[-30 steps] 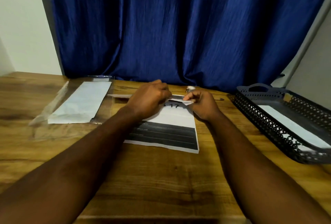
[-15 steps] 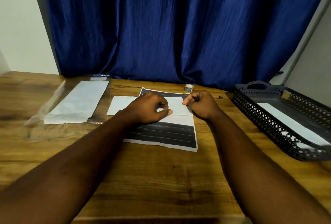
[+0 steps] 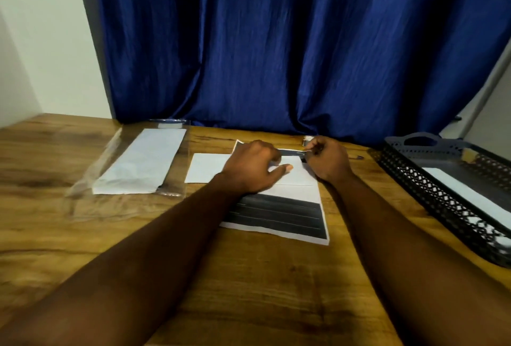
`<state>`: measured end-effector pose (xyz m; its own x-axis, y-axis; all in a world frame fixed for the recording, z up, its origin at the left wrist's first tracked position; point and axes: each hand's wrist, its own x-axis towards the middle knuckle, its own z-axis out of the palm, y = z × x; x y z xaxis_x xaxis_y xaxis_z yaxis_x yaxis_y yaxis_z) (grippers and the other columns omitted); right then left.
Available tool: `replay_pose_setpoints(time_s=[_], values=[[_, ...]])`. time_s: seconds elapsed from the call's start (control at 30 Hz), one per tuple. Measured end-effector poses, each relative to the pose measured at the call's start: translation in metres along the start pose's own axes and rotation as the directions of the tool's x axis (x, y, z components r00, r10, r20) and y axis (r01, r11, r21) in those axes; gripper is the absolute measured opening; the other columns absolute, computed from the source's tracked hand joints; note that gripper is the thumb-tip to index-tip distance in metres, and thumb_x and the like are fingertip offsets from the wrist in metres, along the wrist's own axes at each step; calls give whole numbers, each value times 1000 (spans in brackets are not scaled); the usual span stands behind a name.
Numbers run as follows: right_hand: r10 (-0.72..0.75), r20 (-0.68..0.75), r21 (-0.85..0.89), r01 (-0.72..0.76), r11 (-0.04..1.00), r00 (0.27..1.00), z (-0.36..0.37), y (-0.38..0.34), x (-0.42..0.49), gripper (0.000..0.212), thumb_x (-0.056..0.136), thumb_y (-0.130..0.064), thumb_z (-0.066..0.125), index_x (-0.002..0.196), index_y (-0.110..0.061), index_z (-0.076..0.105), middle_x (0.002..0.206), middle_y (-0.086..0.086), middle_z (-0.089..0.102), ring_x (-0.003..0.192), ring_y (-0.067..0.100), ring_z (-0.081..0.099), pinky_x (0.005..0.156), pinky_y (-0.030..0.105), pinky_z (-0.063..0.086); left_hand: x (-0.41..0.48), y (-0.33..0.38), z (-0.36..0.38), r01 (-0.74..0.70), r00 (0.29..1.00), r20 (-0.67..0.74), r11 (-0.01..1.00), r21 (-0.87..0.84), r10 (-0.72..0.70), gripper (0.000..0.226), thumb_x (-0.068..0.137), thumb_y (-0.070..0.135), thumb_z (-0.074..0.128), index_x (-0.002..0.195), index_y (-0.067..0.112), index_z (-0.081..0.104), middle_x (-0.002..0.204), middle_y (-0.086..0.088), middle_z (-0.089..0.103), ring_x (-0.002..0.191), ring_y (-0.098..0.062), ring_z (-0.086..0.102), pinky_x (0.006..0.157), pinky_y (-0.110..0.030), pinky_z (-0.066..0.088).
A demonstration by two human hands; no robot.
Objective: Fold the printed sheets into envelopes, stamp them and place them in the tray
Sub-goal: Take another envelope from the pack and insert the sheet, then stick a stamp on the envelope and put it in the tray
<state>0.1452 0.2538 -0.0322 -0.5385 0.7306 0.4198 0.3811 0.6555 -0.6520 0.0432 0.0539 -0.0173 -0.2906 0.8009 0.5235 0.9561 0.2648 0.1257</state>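
**Grip at the corner of the envelope (image 3: 206,171)**

Right hand (image 3: 327,161): fingertips pinched together, apparently on the envelope's far right corner, but the view is blurred there. Left hand (image 3: 253,167) is just beside it, fingers bent, thumb flat on the envelope; I cannot tell whether it clasps. The envelope lies across the printed sheet (image 3: 276,215) beneath the grip. Tray (image 3: 431,196) is well right of the grip, sleeved envelope pack (image 3: 143,163) well left.

A deep blue fabric curtain (image 3: 276,41); brown wood-grain tabletop (image 3: 257,282) (darker streaks); white paper sheet (image 3: 279,215) with a black, thinly lined band; dark grey plastic tray (image 3: 431,196), lattice-patterned.
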Motion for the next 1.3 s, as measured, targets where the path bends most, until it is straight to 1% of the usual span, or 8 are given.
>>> replay_pose_setpoints(time_s=[0.27,0.5,0.67,0.77,0.87,0.97,1.2,1.3], values=[[40,-6,-378,-40,925,999,16,-3,38,34,96,-30,70,129,-22,67,128,9,63,117,29,59,99,42,45,16,6,10,-17,999,-26,992,122,21,49,101,65,48,113,25,73,113,4,71,105,-15,56,83,-33,35],[55,-52,-461,-73,884,997,24,2,49,22,95,-33,72,112,-19,73,121,10,66,113,31,61,108,51,44,16,-7,19,56,998,-15,987,153,-54,47,100,67,46,103,27,71,107,4,72,101,-16,57,90,-39,43],[-103,-70,-282,79,956,992,17,-5,40,15,96,-34,74,108,-25,77,115,-1,63,113,24,59,104,47,38,15,-9,20,81,993,-96,982,170,-65,44,101,61,48,118,27,69,121,2,69,115,-20,57,100,-44,41],[-50,-4,129,50,990,999,16,-17,27,22,94,-26,80,115,-18,79,115,-1,75,106,19,71,88,30,51,14,-13,22,157,980,-146,977,143,-136,48,99,58,52,133,26,62,135,1,64,126,-22,53,106,-47,39],[-167,79,379,125,917,983,16,-27,0,19,93,-16,81,111,-12,81,108,2,78,99,19,75,88,30,62,10,-16,21,222,952,-226,974,47,-206,50,95,55,58,134,24,59,133,1,64,122,-22,54,101,-46,42],[-312,78,376,262,889,947,16,-28,-16,17,92,-12,81,110,-12,81,106,3,74,91,11,72,80,22,57,8,-19,18,218,937,-275,975,-30,-218,52,89,50,68,133,24,57,129,1,63,117,-21,54,97,-44,43],[-434,-7,331,411,849,901,15,-43,-29,18,91,-7,79,108,-12,80,108,0,68,93,7,68,78,16,54,-2,-19,19,147,939,-240,918,-368,-247,61,88,41,70,143,24,51,135,3,62,123,-17,55,107,-44,45],[-485,1,331,457,825,874,17,-44,-36,18,90,-6,77,108,-11,79,109,-1,69,97,8,68,81,21,57,-2,-23,19,165,930,-186,811,-561,-318,59,93,43,71,145,25,50,133,7,63,120,-8,59,100,-28,51]])
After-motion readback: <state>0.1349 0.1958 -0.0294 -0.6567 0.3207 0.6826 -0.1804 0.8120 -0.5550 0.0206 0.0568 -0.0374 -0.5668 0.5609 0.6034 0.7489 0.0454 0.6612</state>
